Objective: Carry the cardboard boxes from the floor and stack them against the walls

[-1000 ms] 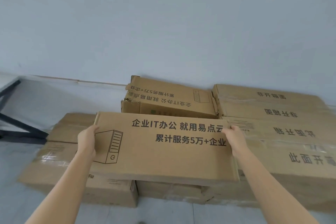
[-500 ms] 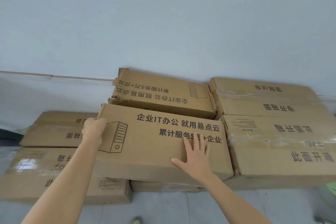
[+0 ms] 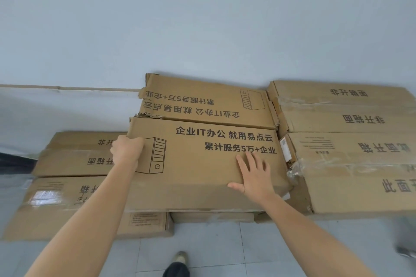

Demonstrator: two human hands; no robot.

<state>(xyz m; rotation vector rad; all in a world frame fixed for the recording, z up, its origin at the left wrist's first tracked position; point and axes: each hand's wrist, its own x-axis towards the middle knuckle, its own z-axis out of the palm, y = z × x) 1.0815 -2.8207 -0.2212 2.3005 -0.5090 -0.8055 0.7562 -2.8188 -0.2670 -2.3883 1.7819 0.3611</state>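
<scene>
My left hand (image 3: 127, 149) grips the box's (image 3: 198, 171) end, my flat right hand (image 3: 254, 175) presses its top; it looks seated on the stack (image 3: 202, 101), only release left.

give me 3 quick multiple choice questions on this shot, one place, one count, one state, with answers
1. Where is the right hand? A) flat on top of the front brown cardboard box printed with a computer tower; B) on the floor; C) on the wall.
2. How many computer tower drawings show on the boxes? A) one; B) two; C) four.
3. What is the left hand doing? A) hanging free; B) lying flat; C) gripping that box's left end.
Answers: 1A, its straight fingers lie on that face; 2B, one on the front box, one upside down on the torn brown cardboard box behind; 3C, it is curled round the edge.
</scene>
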